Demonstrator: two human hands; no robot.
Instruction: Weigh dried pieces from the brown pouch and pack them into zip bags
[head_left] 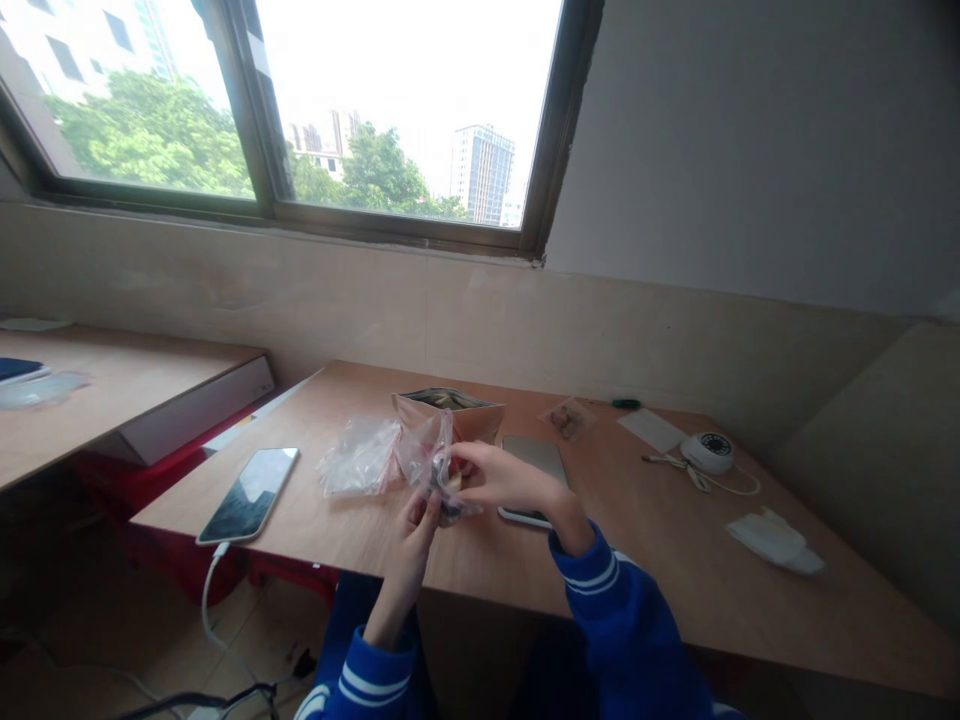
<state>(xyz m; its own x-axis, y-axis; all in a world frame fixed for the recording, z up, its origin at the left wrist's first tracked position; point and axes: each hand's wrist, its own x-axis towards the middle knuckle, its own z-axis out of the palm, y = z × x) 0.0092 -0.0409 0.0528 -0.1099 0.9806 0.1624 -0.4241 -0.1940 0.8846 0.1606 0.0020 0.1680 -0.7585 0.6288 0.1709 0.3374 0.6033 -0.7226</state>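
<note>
While the left hand (pixel 420 517) pinched the bag (pixel 441 466) and the right hand (pixel 514 478) held it in a half-open grip, its clear plastic looked crumpled around dark contents (pixel 451 512).

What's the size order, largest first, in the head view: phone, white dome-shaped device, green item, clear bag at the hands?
1. Phone and clear bag: not ranked; the left hand and right hand partly cover the bag.
2. White dome-shaped device
3. Green item

No legible text — no readable labels, brands or numbers.
</note>
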